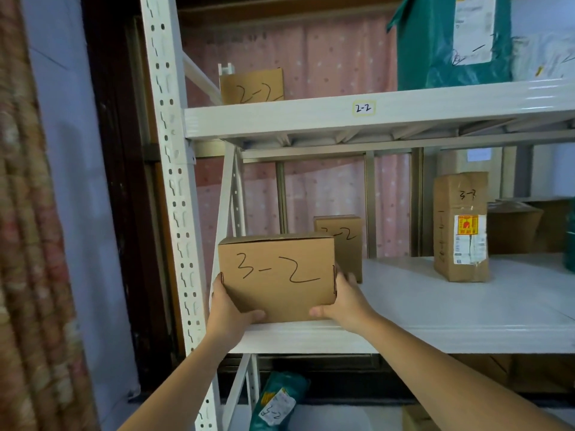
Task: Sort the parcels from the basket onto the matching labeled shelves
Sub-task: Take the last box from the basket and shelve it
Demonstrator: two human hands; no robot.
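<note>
Step in hand: setting the box marked 3-2 (275,276) on the middle shelf (435,309), at its left front corner beside the white upright (174,188)
Left hand (228,309): grasping the box's left lower edge, thumb lying across the front face
Right hand (343,301): grasping the right lower edge, thumb on the front, fingers wrapped behind
Where the box is: upright, writing toward the camera, its base at or just above the shelf's front lip; whether it already rests there cannot be told
Doing it well: this shelf's own label is not in view, so judge the match from the small box (340,241) just behind, which seems to read 3-2; slide the box straight back until the whole base is supported, keep the writing facing out, stay apart from the upright, then let go with both hands together
Risk: released too near the lip, it could tip forward
Count, brown boxes on the middle shelf: three marked ones, counting the held one and the tall box marked 3-3 (460,227), plus a plain carton (513,225) further right
Count, upper shelf labelled 2-2 (363,107): one box marked 2-2 (252,87), one green bag (435,45)
Count, lower level: one green bag (277,402)
Basket: not in view
</note>
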